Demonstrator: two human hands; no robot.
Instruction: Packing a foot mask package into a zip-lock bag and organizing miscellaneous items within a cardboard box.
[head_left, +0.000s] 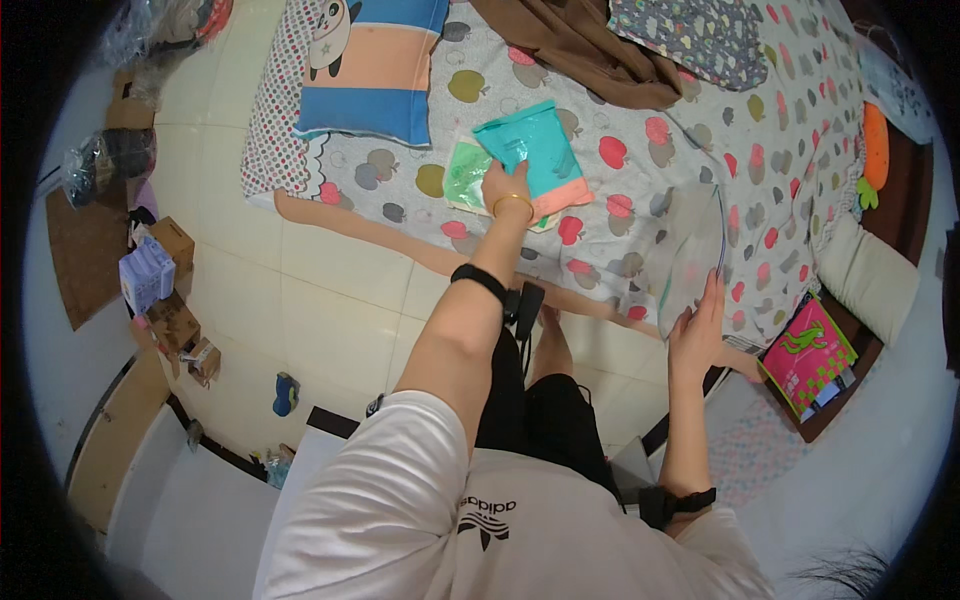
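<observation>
My left hand (508, 187), wearing a yellow bangle, grips the lower left side of a teal plastic packet (534, 146) with a coral bottom edge. Beneath the packet, a green and white packet (463, 176) lies on the patterned bedsheet (420, 161) and shows mostly at the left. Further right, my right hand (697, 322) holds a clear zip bag (686, 247) by its lower right part, over the bed's near edge. The bag is transparent, with a blue strip along its right side. The fingertips behind both items are partly hidden.
A blue and peach panda pillow (375, 67), a brown cloth (592, 52) and a grey patterned cloth (694, 37) lie on the bed. To the right are a pink and green packet (808, 352), a white cushion (866, 277) and an orange carrot toy (875, 146). Cardboard boxes (172, 322) stand at left.
</observation>
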